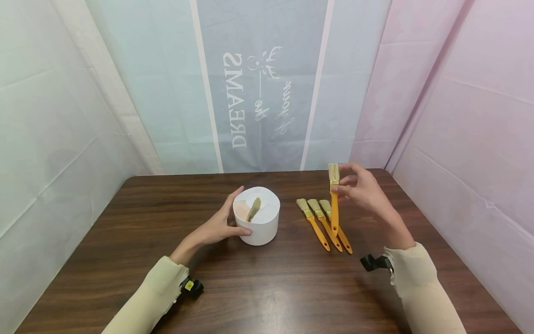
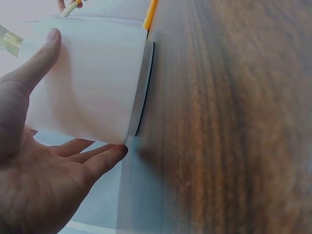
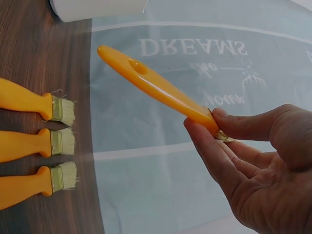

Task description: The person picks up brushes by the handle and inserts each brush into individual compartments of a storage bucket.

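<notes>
My left hand holds a round white container from its left side, thumb in front and fingers behind. A paintbrush stands in the container, its bristles up and leaning right; its handle is hidden inside. Over the table's right side, my right hand pinches another paintbrush near its metal band. Its bristles point up and its yellow-orange handle hangs down; the right wrist view shows the handle off the table. Below it lie three similar paintbrushes side by side, handles towards me.
The dark wooden table carries everything. Behind it hangs a blue-grey curtain with mirrored lettering, and pale cloth walls stand at both sides. A black wrist device is on each sleeve.
</notes>
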A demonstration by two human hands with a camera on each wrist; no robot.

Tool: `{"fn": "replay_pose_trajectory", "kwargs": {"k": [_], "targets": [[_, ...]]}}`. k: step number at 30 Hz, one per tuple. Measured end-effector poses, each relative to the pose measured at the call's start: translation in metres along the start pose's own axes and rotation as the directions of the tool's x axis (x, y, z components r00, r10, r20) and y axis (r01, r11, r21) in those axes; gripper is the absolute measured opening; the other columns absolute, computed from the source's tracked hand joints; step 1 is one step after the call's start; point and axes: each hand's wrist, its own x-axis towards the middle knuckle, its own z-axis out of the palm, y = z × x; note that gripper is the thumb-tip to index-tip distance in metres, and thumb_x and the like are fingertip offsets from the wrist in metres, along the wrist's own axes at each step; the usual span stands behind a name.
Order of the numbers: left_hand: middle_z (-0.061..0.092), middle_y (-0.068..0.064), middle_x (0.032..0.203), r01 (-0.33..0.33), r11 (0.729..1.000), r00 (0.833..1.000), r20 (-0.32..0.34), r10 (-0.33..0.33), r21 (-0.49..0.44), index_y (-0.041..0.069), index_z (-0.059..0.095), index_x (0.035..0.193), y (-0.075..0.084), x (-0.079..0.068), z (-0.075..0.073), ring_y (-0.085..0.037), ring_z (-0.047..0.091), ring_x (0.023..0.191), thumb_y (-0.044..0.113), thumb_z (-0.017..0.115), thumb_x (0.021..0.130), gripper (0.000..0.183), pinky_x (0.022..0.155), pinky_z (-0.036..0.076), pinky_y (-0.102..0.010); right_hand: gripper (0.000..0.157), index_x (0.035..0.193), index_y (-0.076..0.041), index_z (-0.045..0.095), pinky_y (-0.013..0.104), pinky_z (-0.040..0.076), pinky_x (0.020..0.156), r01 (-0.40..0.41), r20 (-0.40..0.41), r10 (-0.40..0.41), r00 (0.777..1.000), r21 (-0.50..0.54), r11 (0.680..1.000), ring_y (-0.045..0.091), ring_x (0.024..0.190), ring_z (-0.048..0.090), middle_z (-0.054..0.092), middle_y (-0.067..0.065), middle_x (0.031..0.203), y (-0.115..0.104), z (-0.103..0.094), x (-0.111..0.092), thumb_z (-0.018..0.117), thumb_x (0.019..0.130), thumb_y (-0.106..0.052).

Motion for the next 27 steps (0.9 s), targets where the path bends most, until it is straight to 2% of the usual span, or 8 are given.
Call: {"fn": "replay_pose_trajectory", "kwargs": {"k": [8, 15, 27], "targets": [[0.003, -0.003, 0.174, -0.010, 1.000, 1.000, -0.004, 0.010, 0.026, 0.038, 0.001, 0.165, 0.000, 0.000, 0.000, -0.031, 0.012, 0.160, 0.025, 0.086, 0.086, 0.117, 0.123, 0.023, -0.068, 0.059, 0.149, -0.001, 0.041, 0.046, 0.064, 0.078, 0.018, 0.010, -0.017, 1.000, -0.013, 1.000, 0.024, 0.084, 0.076, 0.070, 0.030, 0.113, -0.008, 0.004, -0.004, 0.069, 0.097, -0.001], [0.003, -0.004, 0.174, -0.017, 0.999, 1.000, -0.002, 0.017, 0.038, 0.039, 0.002, 0.164, -0.001, 0.000, 0.000, -0.030, 0.014, 0.159, 0.024, 0.086, 0.086, 0.116, 0.122, 0.024, -0.068, 0.060, 0.149, -0.002, 0.040, 0.038, 0.065, 0.073, 0.018, 0.019, -0.017, 1.000, -0.022, 1.000, 0.023, 0.083, 0.076, 0.069, 0.030, 0.114, -0.012, 0.008, -0.005, 0.069, 0.097, -0.002], [0.008, -0.002, 0.173, -0.018, 0.999, 1.000, -0.003, 0.019, 0.050, 0.039, 0.002, 0.164, 0.001, 0.000, 0.000, -0.029, 0.013, 0.159, 0.026, 0.086, 0.086, 0.115, 0.122, 0.021, -0.071, 0.060, 0.148, -0.004, 0.042, 0.039, 0.065, 0.074, 0.019, 0.021, -0.019, 1.000, 0.014, 1.000, 0.022, 0.085, 0.076, 0.069, 0.027, 0.113, -0.022, 0.014, -0.004, 0.072, 0.096, -0.004]]}}
